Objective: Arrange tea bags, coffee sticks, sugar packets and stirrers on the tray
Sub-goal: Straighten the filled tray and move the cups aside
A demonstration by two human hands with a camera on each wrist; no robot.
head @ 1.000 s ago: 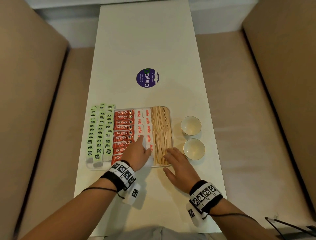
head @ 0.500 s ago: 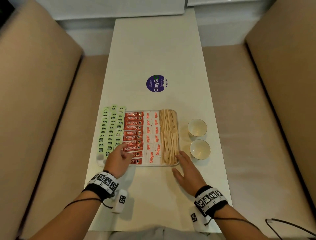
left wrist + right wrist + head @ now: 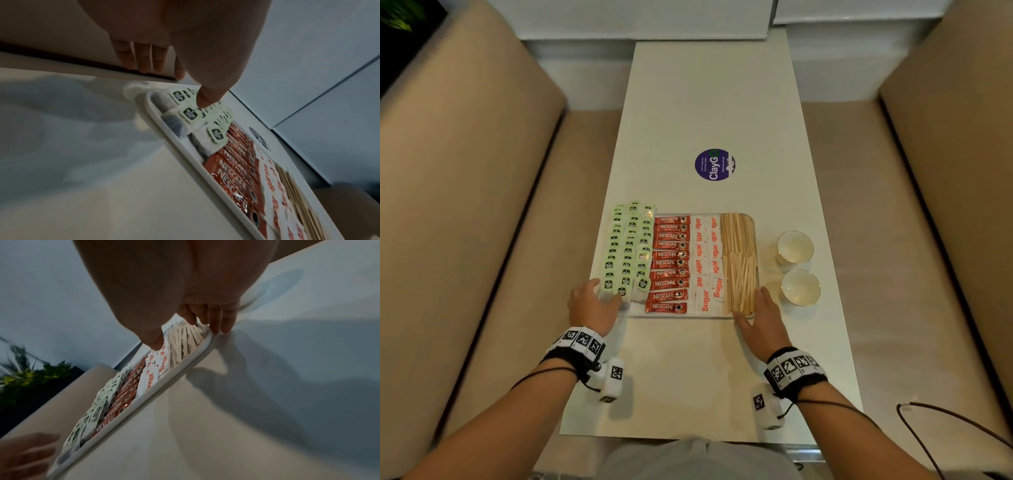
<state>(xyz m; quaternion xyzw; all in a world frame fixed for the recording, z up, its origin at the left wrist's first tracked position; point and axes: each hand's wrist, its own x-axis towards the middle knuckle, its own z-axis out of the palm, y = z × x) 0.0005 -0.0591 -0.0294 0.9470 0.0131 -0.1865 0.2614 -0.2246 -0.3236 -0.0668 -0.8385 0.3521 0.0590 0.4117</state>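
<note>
A white tray point(image 3: 688, 316) lies on the table, filled in columns: green-tagged tea bags point(image 3: 628, 246) at the left, red coffee sticks point(image 3: 670, 263), white sugar packets point(image 3: 705, 260), and wooden stirrers point(image 3: 739, 260) at the right. My left hand point(image 3: 599, 298) sits at the tray's near-left corner. Its thumb point(image 3: 205, 100) touches a tea bag tag and its straight fingers point(image 3: 144, 60) hang beside the left rim point(image 3: 185, 160). At the near-right corner my right hand point(image 3: 756, 311) has straight fingertips point(image 3: 224, 324) against the rim point(image 3: 164, 379), thumb over the sugar packets point(image 3: 162, 363). Neither hand holds a loose item.
Two small white cups point(image 3: 795, 246) point(image 3: 800, 287) stand just right of the tray. A purple round sticker point(image 3: 715, 164) marks the table's middle. Beige benches flank the narrow table on both sides. A dark cable point(image 3: 945, 421) lies at the lower right.
My left hand has moved left from the sugar and coffee columns to the tray's near-left corner. My right hand has crept forward to the near-right corner.
</note>
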